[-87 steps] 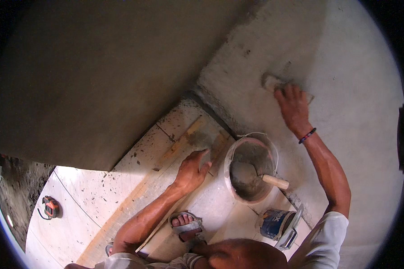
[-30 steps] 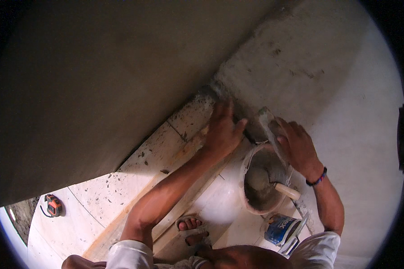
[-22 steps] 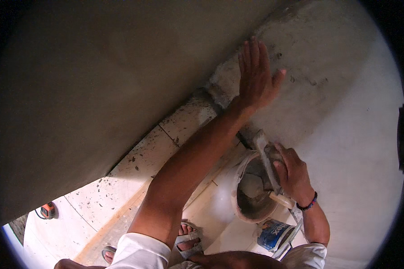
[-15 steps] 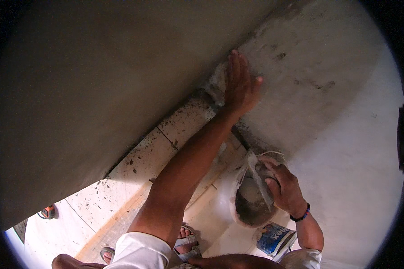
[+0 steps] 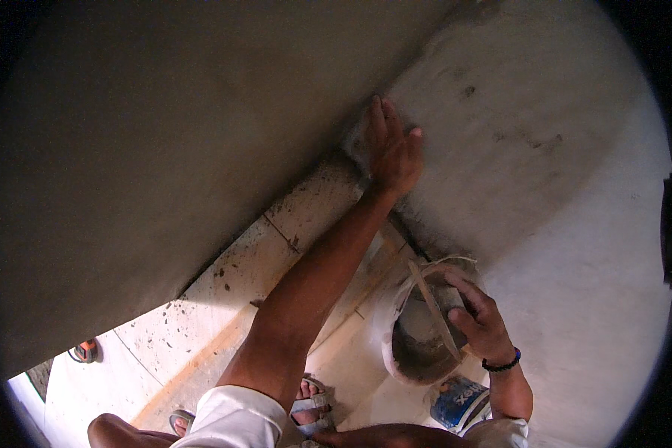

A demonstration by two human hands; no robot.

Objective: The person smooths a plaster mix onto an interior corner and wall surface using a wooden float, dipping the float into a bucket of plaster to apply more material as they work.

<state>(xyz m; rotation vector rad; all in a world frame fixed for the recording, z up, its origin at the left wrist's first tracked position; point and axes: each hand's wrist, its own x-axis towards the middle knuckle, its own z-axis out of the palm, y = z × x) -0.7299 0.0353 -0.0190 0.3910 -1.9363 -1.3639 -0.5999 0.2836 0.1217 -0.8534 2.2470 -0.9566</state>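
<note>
My left hand (image 5: pixel 394 153) is stretched out against the grey plastered wall (image 5: pixel 500 179), near the corner where it meets the darker wall. Its fingers are extended, and nothing shows in it. Lower and to the right, my right hand (image 5: pixel 479 317) is closed round what looks like a plastering trowel (image 5: pixel 434 310), its long narrow blade seen nearly edge-on. The grip is mostly hidden by my fingers. Behind and below the blade is a round mortar tub (image 5: pixel 390 351) with grey mix inside and a cord or wire handle at its top.
A large dark wall (image 5: pixel 164 149) slants across the left. Pale floor tiles (image 5: pixel 216 291) are strewn with dark crumbs. A blue-and-white bucket (image 5: pixel 459 403) stands below the tub, close to my right forearm. An orange-and-black tape measure (image 5: pixel 86 351) lies at lower left. My sandalled foot (image 5: pixel 310 407) is beneath me.
My left hand has slid slightly down and left along the wall near the corner. The trowel blade has turned more edge-on over the tub, with my right hand slightly lower.
</note>
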